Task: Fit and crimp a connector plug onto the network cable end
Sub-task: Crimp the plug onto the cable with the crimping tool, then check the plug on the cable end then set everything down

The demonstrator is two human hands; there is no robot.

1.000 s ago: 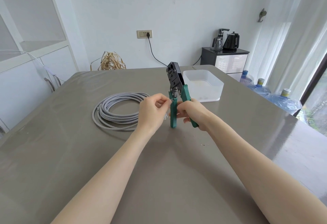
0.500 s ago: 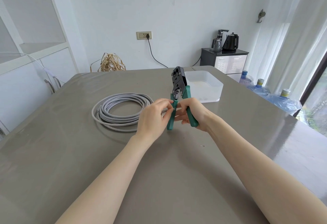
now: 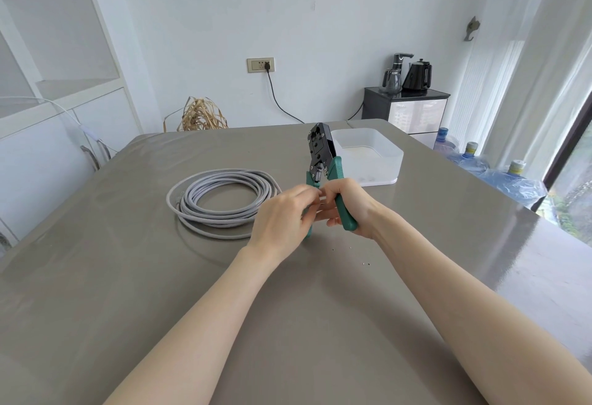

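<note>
Grey network cable [image 3: 221, 199] lies coiled left of the green-handled crimping tool [image 3: 323, 164], which my right hand [image 3: 349, 204] holds upright by its handles. My left hand [image 3: 285, 215] pinches something small there; I cannot tell what. I'd seat it fully, then squeeze evenly.

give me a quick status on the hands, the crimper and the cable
Right hand gripping green-handled crimping tool, head up. Left hand pinched at the handles; cable end and plug hidden. Grey cable coil lies left on table. Nothing in the way.

The worktop [image 3: 128, 276] is smooth with a soft sheen; the crimper [image 3: 320, 154] has a matt black metal head and green plastic handles; the tub [image 3: 368, 164] is translucent white plastic.
</note>
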